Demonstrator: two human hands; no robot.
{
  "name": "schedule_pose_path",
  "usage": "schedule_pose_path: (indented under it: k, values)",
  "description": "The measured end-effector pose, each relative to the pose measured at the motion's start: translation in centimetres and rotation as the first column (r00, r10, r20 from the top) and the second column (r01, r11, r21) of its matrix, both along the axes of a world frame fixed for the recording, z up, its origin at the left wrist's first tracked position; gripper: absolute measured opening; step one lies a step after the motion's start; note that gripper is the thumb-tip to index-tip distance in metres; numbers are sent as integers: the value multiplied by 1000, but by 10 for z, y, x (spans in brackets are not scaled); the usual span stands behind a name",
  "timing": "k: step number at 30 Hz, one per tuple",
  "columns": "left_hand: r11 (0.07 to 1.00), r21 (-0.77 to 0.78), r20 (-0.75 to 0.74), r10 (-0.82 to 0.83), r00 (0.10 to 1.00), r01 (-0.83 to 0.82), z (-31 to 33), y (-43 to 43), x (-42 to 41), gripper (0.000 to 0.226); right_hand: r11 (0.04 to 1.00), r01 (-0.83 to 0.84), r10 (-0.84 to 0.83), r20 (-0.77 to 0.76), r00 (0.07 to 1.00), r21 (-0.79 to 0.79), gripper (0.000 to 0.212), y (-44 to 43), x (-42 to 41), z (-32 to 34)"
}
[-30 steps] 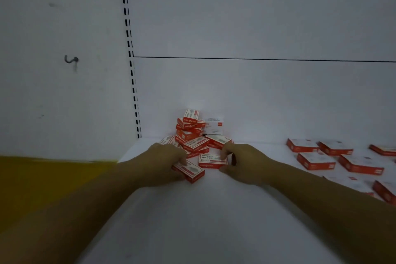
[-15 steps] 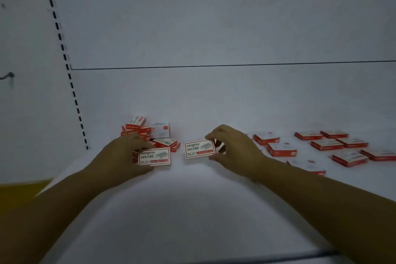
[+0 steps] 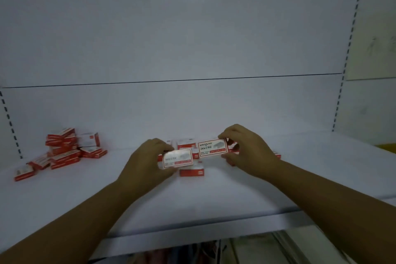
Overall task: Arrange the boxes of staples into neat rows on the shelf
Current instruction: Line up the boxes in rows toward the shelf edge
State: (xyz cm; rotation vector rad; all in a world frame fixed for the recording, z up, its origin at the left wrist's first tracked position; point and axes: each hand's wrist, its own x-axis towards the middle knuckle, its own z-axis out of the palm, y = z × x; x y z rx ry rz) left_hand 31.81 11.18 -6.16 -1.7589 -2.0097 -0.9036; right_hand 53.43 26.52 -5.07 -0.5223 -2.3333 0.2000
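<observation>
My left hand (image 3: 146, 162) grips a red-and-white staple box (image 3: 177, 158) by its left end, face toward me, just above the white shelf (image 3: 192, 197). My right hand (image 3: 249, 152) pinches a second staple box (image 3: 212, 148) by its right end, held slightly higher. Behind and below both lie several laid-out boxes (image 3: 191, 171), partly hidden by my hands. A loose heap of staple boxes (image 3: 64, 149) sits at the shelf's far left.
The white back panel (image 3: 192, 49) rises behind the shelf, with slotted uprights at left (image 3: 9, 122) and right (image 3: 342, 70). The shelf's front edge (image 3: 192, 236) runs across below my forearms. A lone box (image 3: 24, 172) lies at the heap's near left.
Both hands have carried a box each rightward from the heap to the laid-out boxes. The view has swung right, so the heap now sits far left.
</observation>
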Motion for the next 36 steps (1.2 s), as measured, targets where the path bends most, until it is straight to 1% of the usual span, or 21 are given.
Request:
schedule_pose_path:
  k: [2, 4, 6, 9, 12, 15, 18, 20, 23, 25, 27, 30, 32, 34, 36]
  values:
    - [1000, -22, 74, -4, 997, 6, -9, 16, 28, 48, 998, 27, -27, -5, 1000, -49, 39, 17, 28, -5]
    - [999, -48, 171, -14, 985, 22, -18, 36, 55, 47, 988, 75, -76, -4, 997, -138, 41, 36, 57, -14]
    - [996, -75, 207, -24, 978, 40, -26, 57, 80, 45, 965, 123, -119, 29, 992, -233, 43, 54, 86, -23]
    - [994, -84, 252, -42, 967, 65, -33, 81, 103, 48, 911, 189, -177, 67, 982, -366, 38, 73, 125, -38]
    - [989, -125, 320, -35, 947, 79, -38, 99, 114, 52, 871, 228, -224, 62, 973, -435, 39, 82, 147, -51]
    - [980, -171, 405, -26, 914, 103, -42, 113, 122, 52, 853, 211, -206, 64, 976, -477, 38, 85, 148, -53]
    - [958, -266, 408, 14, 913, 104, -47, 120, 125, 53, 852, 231, -189, 135, 973, -470, 36, 83, 144, -52]
    - [952, -287, 404, 20, 915, 106, -47, 120, 124, 56, 847, 256, -203, 163, 966, -466, 38, 81, 144, -52]
    - [958, -256, 391, -19, 920, 129, -42, 111, 119, 57, 860, 319, -285, 143, 948, -399, 39, 76, 145, -51]
    - [969, -216, 344, -35, 938, 116, -31, 102, 111, 53, 898, 306, -291, 94, 952, -317, 35, 70, 135, -47]
    - [974, -213, 248, -16, 969, 71, -19, 91, 98, 50, 935, 259, -248, 77, 966, -244, 37, 57, 112, -38]
    - [979, -201, 141, 55, 989, -25, -5, 61, 60, 48, 972, 131, -122, 60, 991, -193, 36, 20, 57, -23]
    - [971, -221, 129, 123, 984, -93, -1, 36, 26, 47, 984, 57, -42, 96, 994, -168, 33, -5, 19, -19]
    - [964, -225, 157, 183, 971, -145, -2, 11, -7, 44, 989, -15, 36, 142, 989, -146, 33, -28, -17, -19]
    - [959, -217, 168, 219, 961, -181, -5, -18, -43, 43, 989, -74, 93, 150, 984, -125, 34, -47, -58, -17]
